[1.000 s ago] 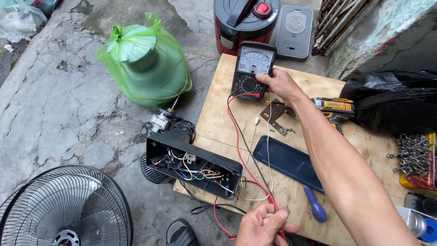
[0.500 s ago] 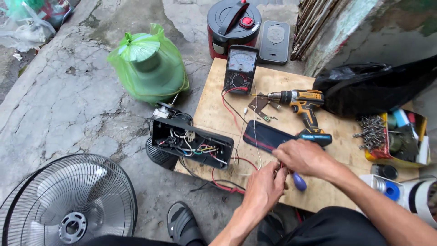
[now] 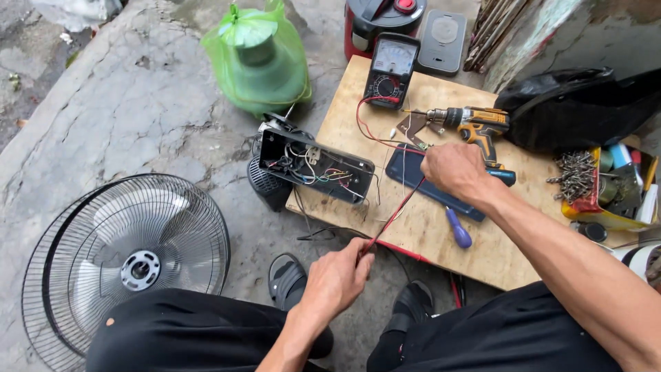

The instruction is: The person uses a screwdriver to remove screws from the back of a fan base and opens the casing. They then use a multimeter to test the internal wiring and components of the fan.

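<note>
We see the left hand (image 3: pixel 337 275) low in the view, at about 6 o'clock, its fingers curled and the thumb pinching a thin red probe wire (image 3: pixel 392 217) that runs up and to the right. The right hand (image 3: pixel 451 169) sits at about 2 o'clock from the left hand, over the wooden board (image 3: pixel 427 227), fingers closed together around the far end of the same red wire; we cannot tell exactly what the fingertips grip, since the back of the hand hides them. The wire stretches taut between the two hands, then loops on toward the multimeter (image 3: pixel 391 69) at 12 o'clock on the board's far edge.

Just under the right hand lies a dark flat phone (image 3: pixel 413 169), and a blue-handled screwdriver (image 3: pixel 457 231) lies near it at 5 o'clock. A yellow and black drill (image 3: pixel 475 124) rests just beyond the right hand. At 9 o'clock from the right hand, an open black fan base (image 3: pixel 313 165) shows coloured wiring. A fan grille (image 3: pixel 124 255) lies on the concrete at 8 o'clock, and a green plastic bag (image 3: pixel 258 58) stands at 11 o'clock.
</note>
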